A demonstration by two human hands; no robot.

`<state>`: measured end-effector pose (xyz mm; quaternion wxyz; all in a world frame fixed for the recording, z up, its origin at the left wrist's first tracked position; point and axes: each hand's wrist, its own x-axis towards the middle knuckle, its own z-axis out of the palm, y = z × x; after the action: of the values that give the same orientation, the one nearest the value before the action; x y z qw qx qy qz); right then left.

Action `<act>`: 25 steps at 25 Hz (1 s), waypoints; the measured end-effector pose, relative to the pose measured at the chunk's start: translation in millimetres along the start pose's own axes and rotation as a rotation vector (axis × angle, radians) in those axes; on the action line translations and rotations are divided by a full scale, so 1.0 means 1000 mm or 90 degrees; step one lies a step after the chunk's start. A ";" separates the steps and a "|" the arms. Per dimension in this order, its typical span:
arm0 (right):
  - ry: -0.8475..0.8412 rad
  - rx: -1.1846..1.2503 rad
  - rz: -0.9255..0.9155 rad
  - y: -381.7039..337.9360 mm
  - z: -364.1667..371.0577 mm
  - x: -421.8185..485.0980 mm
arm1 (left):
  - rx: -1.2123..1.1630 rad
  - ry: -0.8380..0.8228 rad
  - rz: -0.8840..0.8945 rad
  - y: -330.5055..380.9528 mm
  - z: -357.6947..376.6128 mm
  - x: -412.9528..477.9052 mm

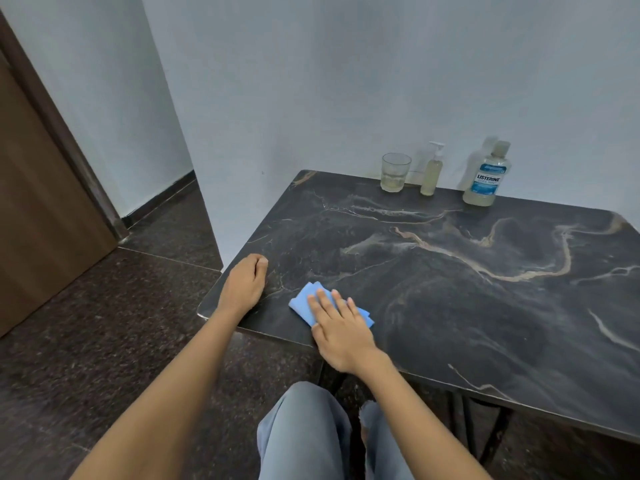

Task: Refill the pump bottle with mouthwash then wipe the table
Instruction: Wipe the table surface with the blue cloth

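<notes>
**Wiping under way at the near corner; the bottles at the back are the risk**

The right hand (pixel 341 327) lies flat, fingers spread, pressing a folded blue cloth (pixel 311 301) onto the dark marbled table (pixel 450 289) near its front left corner. The left hand (pixel 246 284) rests loosely curled on the table's left edge, holding nothing, apparently as a brace.

The pump bottle (pixel 432 173) stands upright at the back edge by the wall, its pump head on and pale liquid inside, so the refill looks done. A glass (pixel 394 172) stands just to its left and the mouthwash bottle (pixel 487 174) well to its right, cap on.

Most of the table looks unwiped, and the strokes have to travel toward that back row. A wide sweep could clip the tall, narrow pump bottle or the glass and tip either one; the glass seems to hold a little liquid that would spill. The cloth also sits close to the front edge, so a pull toward the body could drag it off onto the floor. Whether the table rocks under the bracing hand cannot be told.
</notes>
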<state>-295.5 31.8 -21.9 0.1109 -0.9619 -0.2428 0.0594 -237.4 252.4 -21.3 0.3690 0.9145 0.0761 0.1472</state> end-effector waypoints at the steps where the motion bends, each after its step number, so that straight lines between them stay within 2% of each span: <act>1: -0.010 -0.004 -0.027 -0.002 -0.002 0.014 | 0.018 0.003 0.016 -0.007 -0.004 -0.004; 4: -0.054 -0.017 -0.070 0.005 -0.017 0.070 | 0.004 0.049 0.011 -0.016 -0.010 -0.020; 9: -0.114 -0.033 0.017 0.010 -0.035 0.141 | 0.018 0.094 -0.007 -0.015 -0.006 -0.028; 11: -0.119 -0.060 -0.002 0.003 -0.033 0.141 | 0.048 0.107 -0.017 -0.011 -0.006 -0.024; 18: -0.097 -0.065 -0.224 -0.024 -0.011 0.039 | -0.002 0.125 -0.015 -0.011 -0.005 -0.029; 22: -0.081 -0.043 -0.229 0.015 -0.019 -0.019 | 0.020 0.120 -0.004 -0.011 -0.007 -0.030; 25: -0.068 -0.017 -0.178 0.060 -0.025 -0.055 | 0.037 0.116 0.003 -0.010 -0.005 -0.030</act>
<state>-312.2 -51.0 -9.2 0.0926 -0.9155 -0.3807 0.0910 -267.9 255.4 -30.6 0.3337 0.9078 0.1112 0.2285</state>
